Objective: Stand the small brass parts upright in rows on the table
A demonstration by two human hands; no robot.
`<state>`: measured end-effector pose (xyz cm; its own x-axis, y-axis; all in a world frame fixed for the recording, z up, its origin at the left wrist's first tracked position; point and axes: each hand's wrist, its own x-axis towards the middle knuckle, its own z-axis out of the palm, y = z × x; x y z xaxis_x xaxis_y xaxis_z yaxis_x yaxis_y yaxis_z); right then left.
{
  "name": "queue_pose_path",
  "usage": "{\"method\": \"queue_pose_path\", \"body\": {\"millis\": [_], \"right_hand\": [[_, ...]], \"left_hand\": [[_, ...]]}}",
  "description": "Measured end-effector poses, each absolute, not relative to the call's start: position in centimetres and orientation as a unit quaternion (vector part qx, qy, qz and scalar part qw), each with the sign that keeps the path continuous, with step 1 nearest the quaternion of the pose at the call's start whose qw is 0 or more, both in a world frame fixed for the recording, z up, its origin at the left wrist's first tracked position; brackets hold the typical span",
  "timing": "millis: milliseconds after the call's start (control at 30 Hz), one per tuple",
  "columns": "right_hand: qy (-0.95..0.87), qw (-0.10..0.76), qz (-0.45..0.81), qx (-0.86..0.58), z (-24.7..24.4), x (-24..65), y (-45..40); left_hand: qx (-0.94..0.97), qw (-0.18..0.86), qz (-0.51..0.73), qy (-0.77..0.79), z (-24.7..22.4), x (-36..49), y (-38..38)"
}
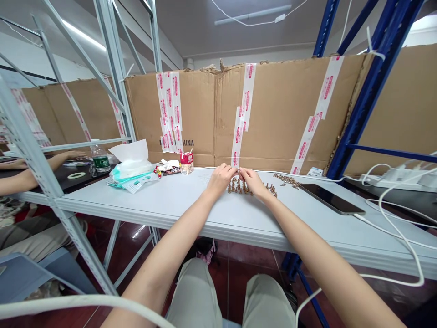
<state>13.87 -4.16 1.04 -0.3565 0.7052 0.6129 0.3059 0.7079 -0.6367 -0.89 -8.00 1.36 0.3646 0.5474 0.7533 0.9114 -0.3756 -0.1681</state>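
My left hand [221, 178] and my right hand [251, 181] meet over the middle of the grey shelf table [170, 196]. The fingertips of both are pinched close together, almost touching. Whatever sits between them is too small to make out. Below and around the hands, several small brass-coloured pieces [235, 186] stand upright in rows, partly hidden by my right hand. To the right of them lies a loose pile of similar small brass-coloured pieces [286, 179].
A phone [330, 198] with a white cable lies at right. On the left are a tissue pack [131, 166], a red drink carton [186, 163] and wrappers [168, 167]. A cardboard wall [273, 114] rises behind. Another person's arm [20, 182] rests at the far left table.
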Motion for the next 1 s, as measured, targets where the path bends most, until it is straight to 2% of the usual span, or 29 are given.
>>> {"method": "queue_pose_path", "body": {"millis": [267,1000], "right_hand": [[-0.804,0.461,0.132,-0.352,1.25,13.92,-4.86],[-0.821,0.445,0.108,-0.341,0.99,14.08,-4.79]], "left_hand": [[-0.773,0.265,-0.289,-0.499,1.35,-0.6,-8.11],[-0.777,0.277,-0.266,-0.499,1.13,-0.51,-7.86]]}}
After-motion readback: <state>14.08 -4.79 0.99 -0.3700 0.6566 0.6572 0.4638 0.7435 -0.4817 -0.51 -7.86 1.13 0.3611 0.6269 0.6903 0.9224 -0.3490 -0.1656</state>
